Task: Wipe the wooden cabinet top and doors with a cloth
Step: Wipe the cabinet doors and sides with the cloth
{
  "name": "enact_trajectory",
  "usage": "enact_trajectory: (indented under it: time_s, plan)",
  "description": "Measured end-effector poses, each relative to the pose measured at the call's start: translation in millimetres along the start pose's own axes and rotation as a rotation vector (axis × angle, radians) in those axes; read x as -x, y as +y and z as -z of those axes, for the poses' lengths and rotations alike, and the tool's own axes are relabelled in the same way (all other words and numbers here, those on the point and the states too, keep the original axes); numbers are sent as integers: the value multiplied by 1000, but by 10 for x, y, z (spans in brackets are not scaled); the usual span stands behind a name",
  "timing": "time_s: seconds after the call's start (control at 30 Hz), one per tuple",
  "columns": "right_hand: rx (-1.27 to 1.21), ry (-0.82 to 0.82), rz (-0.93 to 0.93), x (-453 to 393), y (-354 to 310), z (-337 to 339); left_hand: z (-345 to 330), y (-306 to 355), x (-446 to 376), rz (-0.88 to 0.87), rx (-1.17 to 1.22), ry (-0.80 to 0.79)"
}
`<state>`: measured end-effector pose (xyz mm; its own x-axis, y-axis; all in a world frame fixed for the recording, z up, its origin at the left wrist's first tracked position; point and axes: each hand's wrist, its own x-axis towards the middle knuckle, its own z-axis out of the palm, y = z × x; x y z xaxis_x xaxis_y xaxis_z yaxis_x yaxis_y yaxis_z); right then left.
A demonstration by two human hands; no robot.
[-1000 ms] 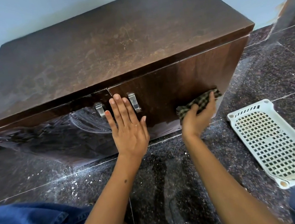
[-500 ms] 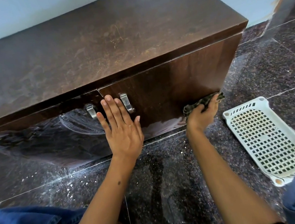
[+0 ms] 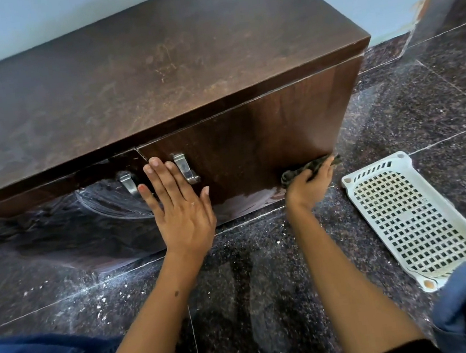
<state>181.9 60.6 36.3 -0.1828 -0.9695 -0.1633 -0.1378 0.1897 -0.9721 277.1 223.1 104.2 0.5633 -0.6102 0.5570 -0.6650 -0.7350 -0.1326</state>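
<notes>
**Cloth at the door's bottom-right corner; unwiped door runs left and up from the grip**

Right hand (image 3: 308,186) is the grip: fingers curled round a dark checked cloth (image 3: 310,168), bunched and pressed against the lower right corner of the right-hand dark brown wooden cabinet door (image 3: 251,144). The cloth sits just above the door's bottom edge and reaches its right vertical edge.

From the grip, the rest of the door lies left and up. Its long axis runs left-right, so a leftward sweep looks like the efficient move; nothing remains right of the grip but the corner.

Further left: left hand (image 3: 181,209), flat, fingers straight and spread, palm on the door front beside the curved metal handle (image 3: 185,169). It seems to brace the door shut. It lies in the sweep path, so a stroke would stop short or the hand would have to lift.

Beyond it, the left door (image 3: 54,215) is glossy with swirl marks. Above, the brown cabinet top (image 3: 140,79) shows dull streaks and scratches; can't tell whether it's done.

Right of the grip: white perforated plastic tray (image 3: 407,219) on the dark speckled floor (image 3: 253,276), apart from the cabinet.
</notes>
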Motion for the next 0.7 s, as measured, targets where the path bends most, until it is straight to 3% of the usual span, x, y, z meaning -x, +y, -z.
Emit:
enact_trajectory:
  time_s: [0.1,0.3,0.4,0.47,0.6,0.7]
  plan:
    - [48,-121,-255,-182,175,79,-7,-7,13,-5,3,-9]
    - [-10,45,128,38,-70,5,-7,-6,9,-5,5,-4]
    - [-39,68,106,44,-45,-52,-12,-12,16,-9,2,-4]
    - [8,-11,-45,-91,150,-47,-9,-20,15,-7,-9,-4]
    - [-42,-254,-565,-306,476,57,11,-32,28,-32,2,-2]
    - [-124,-298,-622,-148,541,25,12,-44,27,-37,7,3]
